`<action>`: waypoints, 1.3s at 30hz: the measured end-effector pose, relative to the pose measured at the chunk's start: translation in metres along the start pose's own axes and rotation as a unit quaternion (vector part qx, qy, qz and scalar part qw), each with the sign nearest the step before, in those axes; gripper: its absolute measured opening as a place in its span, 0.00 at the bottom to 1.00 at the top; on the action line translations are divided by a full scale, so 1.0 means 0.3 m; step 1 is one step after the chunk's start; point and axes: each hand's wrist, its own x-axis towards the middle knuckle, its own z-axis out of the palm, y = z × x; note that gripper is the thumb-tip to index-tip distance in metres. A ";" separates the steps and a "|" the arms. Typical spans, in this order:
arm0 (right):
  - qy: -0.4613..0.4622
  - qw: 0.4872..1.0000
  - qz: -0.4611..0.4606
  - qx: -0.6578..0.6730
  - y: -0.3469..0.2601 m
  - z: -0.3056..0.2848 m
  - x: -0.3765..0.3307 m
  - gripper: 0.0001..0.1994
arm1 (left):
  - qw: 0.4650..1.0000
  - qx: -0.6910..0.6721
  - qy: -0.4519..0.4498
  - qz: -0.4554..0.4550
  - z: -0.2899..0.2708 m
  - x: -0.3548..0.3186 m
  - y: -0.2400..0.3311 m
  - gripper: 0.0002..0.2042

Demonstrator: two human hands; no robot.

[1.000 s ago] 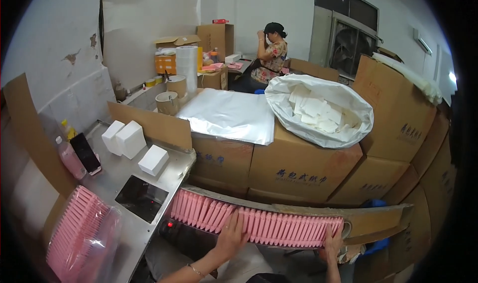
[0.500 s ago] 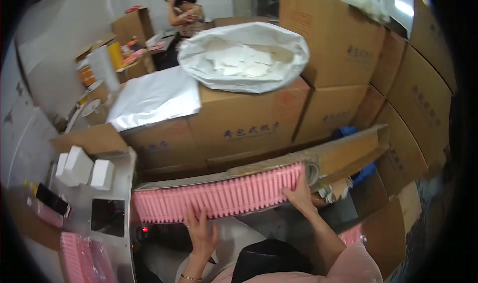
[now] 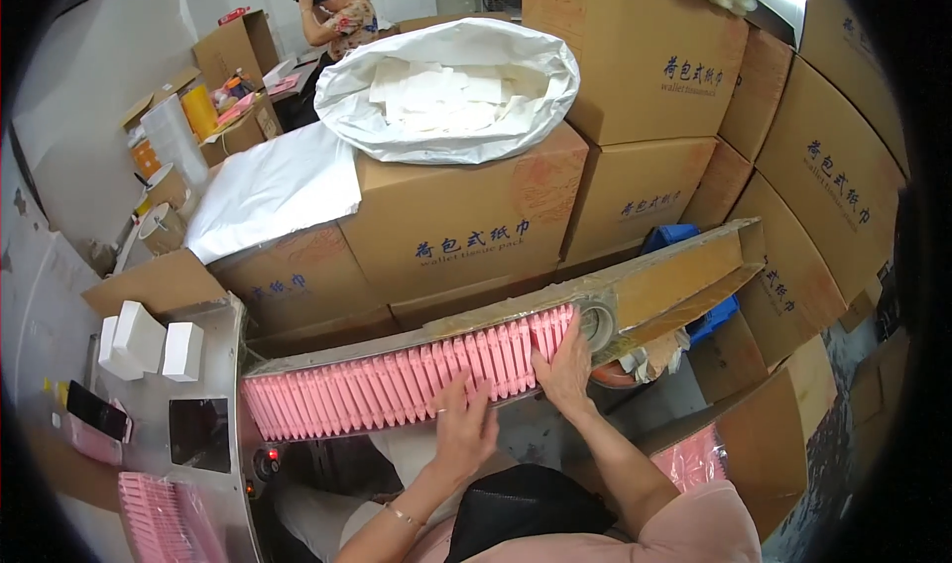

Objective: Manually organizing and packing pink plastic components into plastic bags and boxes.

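A long row of small pink packets [image 3: 377,385] stands on edge, packed side by side in a shallow trough [image 3: 426,327] across the front of me. At the row's right end, my right hand [image 3: 567,370] is closed round the last few packets, thumb on their left side and fingers on their far right. A narrow gap shows beside that thumb. My left hand [image 3: 464,429] has its fingers apart, their tips at the near edge of the row right of its middle. Nothing shows in its grasp.
Tape roll [image 3: 597,325] beyond the row's right end; cardboard-lined chute [image 3: 684,276] further right. White boxes [image 3: 182,352], a black panel [image 3: 199,434] and a phone [image 3: 99,410] at left. Large cartons [image 3: 466,231] and an open white sack [image 3: 347,117] behind. A person [image 3: 337,18] sits at the back.
My left hand has moved right along the row. A gap has opened in the row beside my right thumb. The whole view has shifted slightly.
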 end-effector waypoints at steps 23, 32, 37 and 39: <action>0.001 0.999 0.050 -0.013 -0.037 0.012 0.021 0.47 | 0.934 -0.228 0.024 -0.273 0.077 0.064 0.099 0.49; 0.000 0.999 0.043 -0.009 -0.047 0.005 0.010 0.46 | 0.835 -0.385 0.065 -0.387 0.087 0.035 0.006 0.47; 0.013 0.999 0.037 -0.023 -0.014 0.007 0.006 0.46 | 0.842 -0.375 0.096 -0.377 0.088 0.047 0.015 0.45; 0.013 0.998 0.051 -0.026 -0.008 0.008 0.008 0.47 | 0.855 -0.355 0.086 -0.369 0.075 0.054 0.021 0.45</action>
